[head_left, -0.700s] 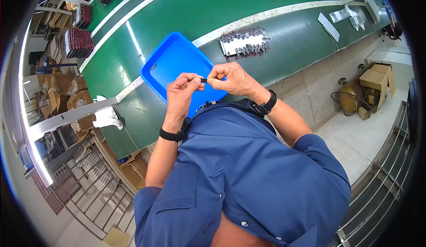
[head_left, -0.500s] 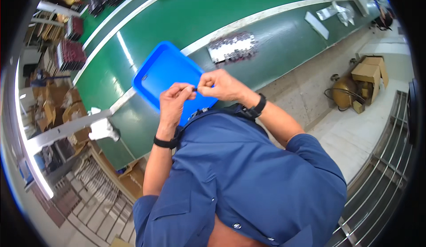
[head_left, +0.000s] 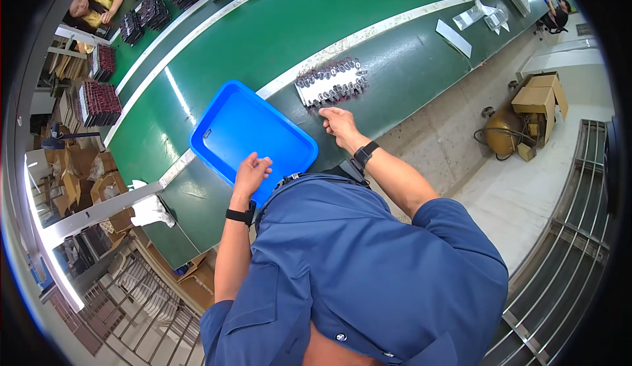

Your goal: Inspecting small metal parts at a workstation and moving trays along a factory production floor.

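A flat batch of small dark-and-silver metal parts on a pale sheet [head_left: 331, 83] lies on the green conveyor surface [head_left: 276, 30], just beyond the far-right corner of the shallow rectangular blue plastic tray [head_left: 230, 119]. Its long axis follows the white belt stripe, rising toward the right; the parts sit in tight rows, too small to make out singly. The right hand [head_left: 337, 122], fingers loosely curled, touches the near edge of the batch, holding nothing visible. The left hand [head_left: 252, 172] hovers over the tray's near edge, fingers bent together, contents indiscernible.
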Motion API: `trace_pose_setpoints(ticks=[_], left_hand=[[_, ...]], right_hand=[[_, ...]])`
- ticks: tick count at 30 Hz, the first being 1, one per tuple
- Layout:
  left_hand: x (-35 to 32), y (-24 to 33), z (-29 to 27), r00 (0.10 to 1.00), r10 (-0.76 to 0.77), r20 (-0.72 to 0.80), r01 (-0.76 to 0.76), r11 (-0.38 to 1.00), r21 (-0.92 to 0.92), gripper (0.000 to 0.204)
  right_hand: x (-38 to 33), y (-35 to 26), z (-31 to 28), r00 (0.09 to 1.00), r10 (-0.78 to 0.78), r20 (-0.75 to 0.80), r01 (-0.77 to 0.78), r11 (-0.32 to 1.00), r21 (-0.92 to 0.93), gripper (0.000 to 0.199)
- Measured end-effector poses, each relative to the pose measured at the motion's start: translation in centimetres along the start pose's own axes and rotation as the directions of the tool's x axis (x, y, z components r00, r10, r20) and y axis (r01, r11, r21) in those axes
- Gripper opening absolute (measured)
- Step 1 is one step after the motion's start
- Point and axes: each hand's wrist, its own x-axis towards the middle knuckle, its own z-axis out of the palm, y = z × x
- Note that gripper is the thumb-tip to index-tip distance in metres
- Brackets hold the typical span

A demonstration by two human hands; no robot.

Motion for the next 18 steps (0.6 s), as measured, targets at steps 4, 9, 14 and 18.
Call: trace_pose_setpoints(ticks=[4, 9, 14, 18], left_hand=[[0.6, -1.6, -0.9, 0.999, -0.041, -0.029, 0.041, 0.999, -0.004, 0.073], [1.1, -2.4, -0.9, 0.995, -0.074, -0.071, 0.075, 0.997, 0.022, 0.064], [0.4, -1.7, -1.4, 0.982, 0.131, -0.137, -0.07, 0.922, 0.381, 0.028], [1.9, -2.0, -4.0, 0.777, 0.573, -0.262, -0.277, 0.684, 0.674, 0.02]], right_hand=[[0.4, 0.2, 0.5, 0.998, -0.024, -0.059, 0.026, 0.999, 0.037, 0.015], [1.3, 0.6, 0.7, 0.993, -0.014, -0.119, 0.018, 0.999, 0.032, 0.018], [1.1, 0.7, 0.4, 0.998, 0.02, -0.065, -0.017, 0.999, 0.045, 0.033], [0.9, 0.4, -0.3, 0.985, 0.107, -0.138, -0.091, 0.989, 0.119, 0.03]])
